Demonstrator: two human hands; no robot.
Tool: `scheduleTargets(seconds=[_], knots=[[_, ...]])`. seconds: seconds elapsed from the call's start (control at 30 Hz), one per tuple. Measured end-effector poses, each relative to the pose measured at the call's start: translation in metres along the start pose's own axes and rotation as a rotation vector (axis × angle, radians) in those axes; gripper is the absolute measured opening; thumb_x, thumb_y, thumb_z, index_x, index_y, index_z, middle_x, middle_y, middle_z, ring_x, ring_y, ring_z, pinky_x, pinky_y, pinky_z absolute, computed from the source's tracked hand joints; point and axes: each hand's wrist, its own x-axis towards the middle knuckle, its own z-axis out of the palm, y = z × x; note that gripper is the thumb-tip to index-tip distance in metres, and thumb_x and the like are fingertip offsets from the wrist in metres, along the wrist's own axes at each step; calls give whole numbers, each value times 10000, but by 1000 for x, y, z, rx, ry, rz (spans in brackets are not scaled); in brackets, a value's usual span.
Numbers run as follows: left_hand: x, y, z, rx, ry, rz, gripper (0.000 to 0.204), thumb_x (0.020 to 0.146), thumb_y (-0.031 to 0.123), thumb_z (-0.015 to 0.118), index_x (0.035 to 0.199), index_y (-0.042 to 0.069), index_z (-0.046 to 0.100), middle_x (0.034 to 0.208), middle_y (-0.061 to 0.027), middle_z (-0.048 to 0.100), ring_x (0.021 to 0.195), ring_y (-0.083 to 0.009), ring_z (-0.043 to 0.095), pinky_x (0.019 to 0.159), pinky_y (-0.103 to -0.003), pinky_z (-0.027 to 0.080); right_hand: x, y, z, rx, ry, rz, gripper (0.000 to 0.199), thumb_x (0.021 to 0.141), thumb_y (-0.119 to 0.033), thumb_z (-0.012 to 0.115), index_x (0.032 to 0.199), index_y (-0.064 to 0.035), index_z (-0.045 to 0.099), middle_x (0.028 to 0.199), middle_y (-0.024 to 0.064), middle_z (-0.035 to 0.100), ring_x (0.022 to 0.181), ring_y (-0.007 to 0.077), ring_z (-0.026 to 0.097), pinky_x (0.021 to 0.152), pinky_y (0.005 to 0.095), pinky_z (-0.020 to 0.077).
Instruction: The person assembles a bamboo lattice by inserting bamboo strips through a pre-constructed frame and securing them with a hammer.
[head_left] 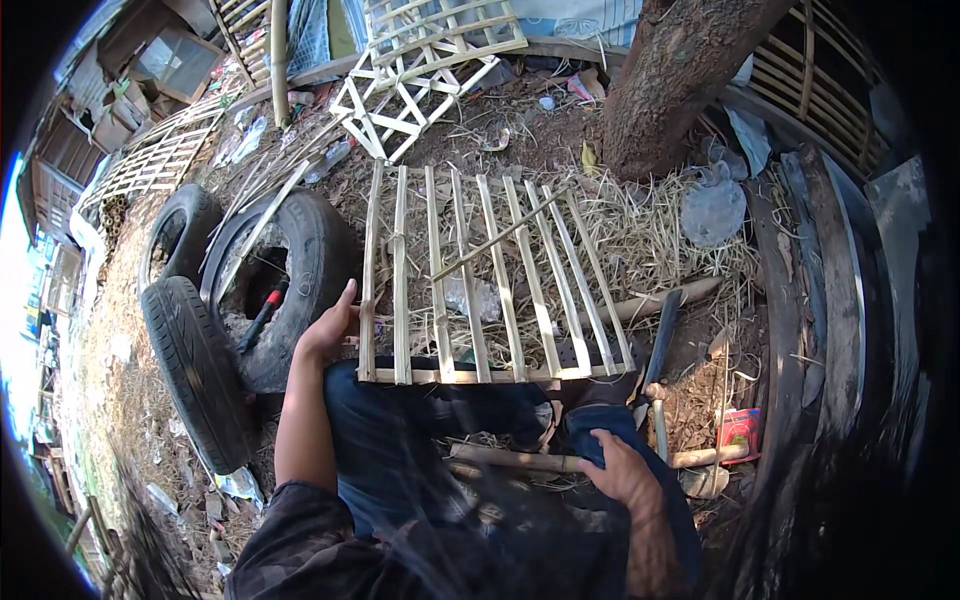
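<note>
A panel of pale split-bamboo slats (440, 300) lies across my knees, its slats running away from me and joined at the near end by a crosspiece. One thin loose-looking strip (495, 237) lies slantwise over them. My left hand (330, 325) is at the panel's left edge, thumb pointing up beside the outer slat and fingers closed about that edge, partly hidden. Off the panel, my right hand (622, 470) rests over my right knee with thumb and fingers apart and nothing in it. Close to its fingertips is the end of a bamboo pole (515, 457) lying below my legs.
Worn tyres (190, 370) stand at my left, with a red-and-black handled tool (265, 315) in one. More bamboo lattice (400, 105) lies ahead. A tree trunk (655, 100) rises at the far right, above straw. A red container (740, 432) and old planks (835, 290) are at right.
</note>
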Motion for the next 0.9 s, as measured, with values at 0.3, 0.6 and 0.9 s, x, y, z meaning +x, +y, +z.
scheduleTargets(seconds=[0.3, 0.6, 0.9], knots=[[14, 3, -10, -23, -42, -84, 612, 942, 660, 305, 732, 151, 573, 606, 52, 521, 542, -90, 459, 521, -247, 345, 7, 17, 18, 24, -43, -31, 581, 835, -342, 644, 1299, -46, 458, 1183, 252, 582, 1097, 426, 556, 945, 456, 448], [24, -11, -16, -9, -25, -36, 572, 970, 597, 318, 793, 149, 627, 699, 45, 596, 595, -84, 491, 594, -240, 387, 3, 10, 2, 52, -33, 17, 578, 834, -316, 661, 1299, -43, 454, 1193, 255, 576, 1106, 427, 553, 956, 461, 443], [26, -12, -30, -35, 84, 65, 481, 970, 482, 452, 601, 177, 407, 589, 54, 398, 542, -97, 371, 574, -268, 322, 3, 13, 10, 56, -45, 6, 576, 828, -301, 668, 1293, -36, 453, 1177, 258, 580, 1082, 430, 561, 940, 463, 449]])
